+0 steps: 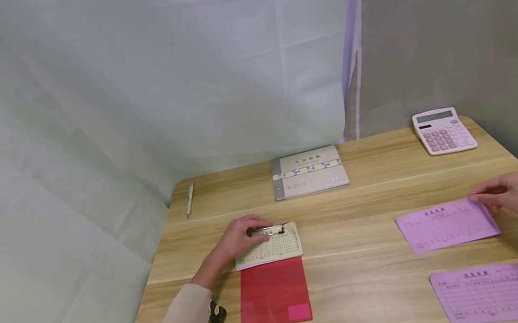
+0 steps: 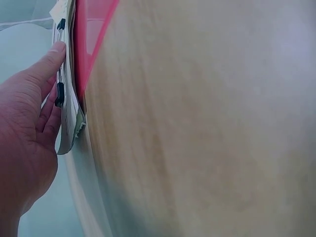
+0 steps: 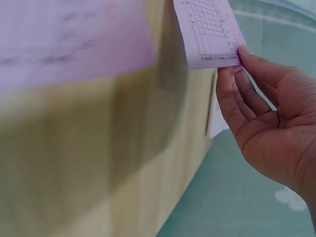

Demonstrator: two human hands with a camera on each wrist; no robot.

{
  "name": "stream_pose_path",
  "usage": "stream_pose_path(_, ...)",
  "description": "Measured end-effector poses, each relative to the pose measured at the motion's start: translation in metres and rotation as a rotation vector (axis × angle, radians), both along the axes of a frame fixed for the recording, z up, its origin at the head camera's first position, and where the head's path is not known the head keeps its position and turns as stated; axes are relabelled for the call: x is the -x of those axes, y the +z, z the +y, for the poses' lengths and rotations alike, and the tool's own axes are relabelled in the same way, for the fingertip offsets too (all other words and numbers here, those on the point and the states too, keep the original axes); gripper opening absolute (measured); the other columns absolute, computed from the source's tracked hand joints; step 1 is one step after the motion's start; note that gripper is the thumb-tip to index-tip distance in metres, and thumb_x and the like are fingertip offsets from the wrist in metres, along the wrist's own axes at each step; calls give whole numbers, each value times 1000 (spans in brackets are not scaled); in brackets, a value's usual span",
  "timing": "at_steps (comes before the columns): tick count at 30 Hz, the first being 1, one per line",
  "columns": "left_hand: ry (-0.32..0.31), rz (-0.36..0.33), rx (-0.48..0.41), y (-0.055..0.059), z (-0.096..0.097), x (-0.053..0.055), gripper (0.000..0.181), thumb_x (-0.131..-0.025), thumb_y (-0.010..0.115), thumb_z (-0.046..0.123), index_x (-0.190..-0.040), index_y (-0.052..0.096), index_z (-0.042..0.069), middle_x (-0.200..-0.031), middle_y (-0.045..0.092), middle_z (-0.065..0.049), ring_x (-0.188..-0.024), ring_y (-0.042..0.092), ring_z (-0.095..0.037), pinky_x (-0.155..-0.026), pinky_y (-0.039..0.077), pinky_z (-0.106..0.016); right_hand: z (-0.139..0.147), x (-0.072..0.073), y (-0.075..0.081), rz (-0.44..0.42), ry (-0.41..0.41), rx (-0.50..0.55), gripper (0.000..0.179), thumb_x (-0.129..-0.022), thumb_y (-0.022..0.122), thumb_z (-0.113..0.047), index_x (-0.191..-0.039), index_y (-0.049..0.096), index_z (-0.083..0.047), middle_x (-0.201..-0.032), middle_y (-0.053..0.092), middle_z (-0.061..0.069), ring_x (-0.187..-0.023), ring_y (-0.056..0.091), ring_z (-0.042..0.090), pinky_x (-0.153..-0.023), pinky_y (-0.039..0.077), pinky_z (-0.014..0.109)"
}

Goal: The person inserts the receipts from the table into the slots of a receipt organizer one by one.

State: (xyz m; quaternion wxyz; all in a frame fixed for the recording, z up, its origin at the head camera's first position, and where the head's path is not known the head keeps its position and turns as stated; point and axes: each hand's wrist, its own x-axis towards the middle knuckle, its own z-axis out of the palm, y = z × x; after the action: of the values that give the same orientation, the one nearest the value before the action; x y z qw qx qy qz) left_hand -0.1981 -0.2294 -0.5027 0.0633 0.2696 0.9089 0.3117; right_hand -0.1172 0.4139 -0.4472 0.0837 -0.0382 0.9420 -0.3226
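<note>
A red clipboard (image 1: 274,293) lies on the table with cream printed forms (image 1: 278,245) at its top end. Over the metal clip (image 1: 268,230) rests my left hand (image 1: 241,236); in the left wrist view its thumb presses along the clip and the other fingers go behind it, partly hidden. On the right, my right hand (image 1: 517,197) pinches the top right corner of a pink printed form (image 1: 448,224) between thumb and fingers. In the right wrist view that corner is raised off the table. A second pink form (image 1: 495,293) lies nearer the front edge.
A bound account book (image 1: 310,171) lies at the back middle. The pink calculator (image 1: 444,131) stands at the back right corner, and a pen (image 1: 190,200) lies at the back left. Curtains (image 1: 229,69) hang behind the wooden table (image 1: 360,288).
</note>
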Motion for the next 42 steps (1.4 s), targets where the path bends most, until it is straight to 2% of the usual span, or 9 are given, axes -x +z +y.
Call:
stream_pose_path(4,-14,12,1,2,0,1,35,-93,85,25,-127,79,27,-123,73,11,-108,65,-9,-91,55,-33,-14,11,12,15,34,42,25,-107,64,-11,-113,75,11,-99,75,13,-73,61,9,-65,55,30)
stream_pose_path(8,-11,8,6,2,1,2,34,-93,85,24,-126,80,29,-121,72,13,-106,65,-8,-90,55,-33,-34,21,21,-31,61,105,27,-106,67,-14,-119,74,9,-106,75,14,-79,63,11,-70,58,31)
stream_pose_path(12,5,-6,20,0,1,2,33,-93,85,26,-125,80,31,-121,72,16,-107,64,-6,-92,54,-32,-61,30,23,-70,91,179,28,-106,67,-13,-122,73,9,-108,75,13,-82,64,14,-72,59,32)
stream_pose_path(21,7,-15,20,-1,1,2,33,-93,85,26,-125,79,32,-122,72,16,-110,65,-7,-94,54,-33,-133,40,8,-193,101,380,28,-104,68,-9,-121,71,13,-101,75,11,-82,66,16,-72,59,33)
stream_pose_path(26,-5,0,15,0,0,2,33,-93,85,28,-126,79,30,-123,72,13,-111,65,-8,-94,55,-34,-165,36,-4,-251,62,478,27,-103,69,-5,-119,70,16,-98,76,12,-80,68,17,-70,60,34)
stream_pose_path(30,-9,10,4,1,1,2,33,-92,86,26,-125,80,28,-123,72,11,-109,66,-9,-92,55,-34,-183,32,-14,-263,54,536,26,-101,69,-2,-117,69,19,-96,76,14,-77,69,19,-67,61,34)
stream_pose_path(34,-3,10,5,1,1,1,33,-92,86,25,-125,80,29,-122,72,12,-108,65,-9,-92,55,-34,-195,27,-21,-245,39,529,24,-101,70,-2,-115,71,17,-93,76,14,-74,67,19,-64,60,33)
stream_pose_path(42,7,-4,16,3,2,0,34,-93,86,25,-125,79,30,-122,72,13,-107,65,-8,-92,55,-34,-206,24,-27,-116,26,366,21,-97,76,-6,-111,75,10,-85,74,8,-67,65,19,-58,57,32)
